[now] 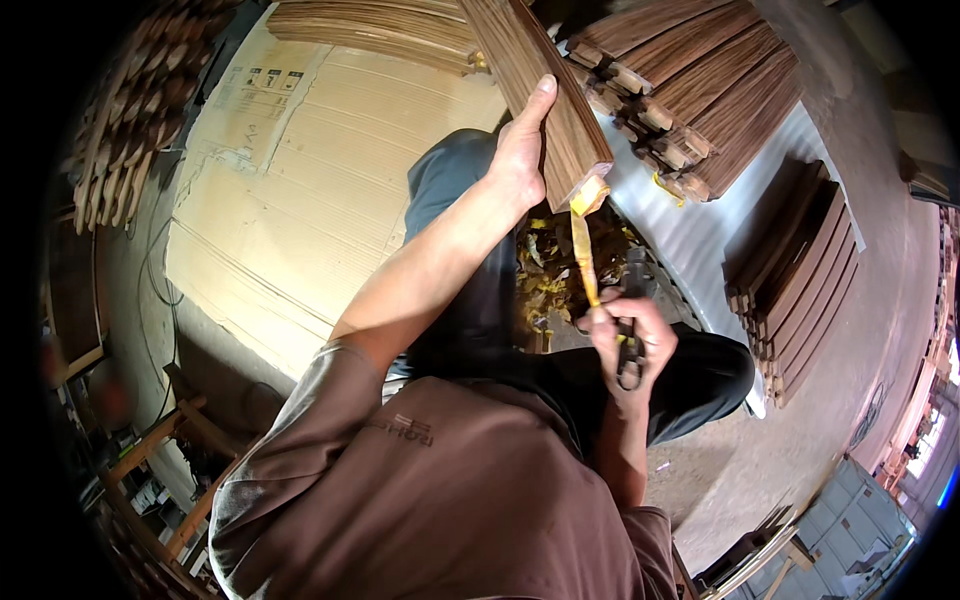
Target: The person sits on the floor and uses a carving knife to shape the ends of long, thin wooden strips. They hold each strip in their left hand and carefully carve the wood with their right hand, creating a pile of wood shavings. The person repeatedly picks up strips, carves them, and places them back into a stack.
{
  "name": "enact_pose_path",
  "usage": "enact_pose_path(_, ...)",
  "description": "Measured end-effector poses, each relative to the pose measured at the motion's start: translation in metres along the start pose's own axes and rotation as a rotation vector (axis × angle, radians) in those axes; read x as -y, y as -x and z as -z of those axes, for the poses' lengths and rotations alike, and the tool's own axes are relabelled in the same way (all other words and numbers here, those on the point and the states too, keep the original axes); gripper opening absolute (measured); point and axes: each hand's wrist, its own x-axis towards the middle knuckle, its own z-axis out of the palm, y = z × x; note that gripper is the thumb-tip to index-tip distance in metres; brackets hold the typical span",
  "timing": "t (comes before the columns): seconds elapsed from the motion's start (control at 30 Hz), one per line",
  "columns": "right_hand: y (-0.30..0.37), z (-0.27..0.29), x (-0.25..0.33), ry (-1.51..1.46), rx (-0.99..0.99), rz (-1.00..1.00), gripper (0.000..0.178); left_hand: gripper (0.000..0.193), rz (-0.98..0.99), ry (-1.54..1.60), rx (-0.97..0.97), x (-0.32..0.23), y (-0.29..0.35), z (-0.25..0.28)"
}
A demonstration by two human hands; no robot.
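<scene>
A long brown wooden board (560, 130) is held up in my left hand (520, 150), with the thumb over its face and the fingers hidden behind it. From the end of the board nearest me, a strip of yellow tape (584, 250) hangs from a wrapped tenon (590, 193). My right hand (640, 335) pinches the strip's lower end between thumb and fingers. The same hand also keeps a dark slim tool (631, 345) in its grasp; its exact kind is unclear. The strip runs taut between the board's end and my fingers.
Yellow tape scraps (550, 270) litter the floor between my legs. Flattened cardboard (300, 190) lies at left with more boards (370, 25) at its far edge. Boards with wrapped ends (690, 80) are stacked far right, and dark curved slats (800, 270) stand nearer on the right.
</scene>
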Motion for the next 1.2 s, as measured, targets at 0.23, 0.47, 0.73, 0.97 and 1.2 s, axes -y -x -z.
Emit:
enact_pose_path(0.23, -0.014, -0.002, 0.030, -0.071, -0.072, -0.018, 0.015, 0.054, -0.072, -0.038, 0.054, 0.001, 0.001, 0.003)
enact_pose_path(0.47, -0.040, 0.002, 0.029, 0.317, -0.254, 0.005, 0.021, 0.058, -0.018, -0.011, 0.069, -0.004, -0.003, 0.016)
enact_pose_path(0.73, -0.063, -0.042, -0.023, -0.048, -0.140, 0.000, 0.035, 0.060, -0.024, 0.006, -0.025, -0.007, -0.004, 0.017)
enact_pose_path(0.97, -0.062, -0.054, -0.034, 0.241, -0.124, 0.338, 0.016, 0.060, -0.050, -0.037, -0.047, -0.005, -0.005, 0.017)
enact_pose_path(1.2, -0.067, -0.052, -0.039, 0.431, -0.213, 0.384, 0.032, 0.059, -0.030, -0.070, -0.062, -0.007, -0.004, 0.011)
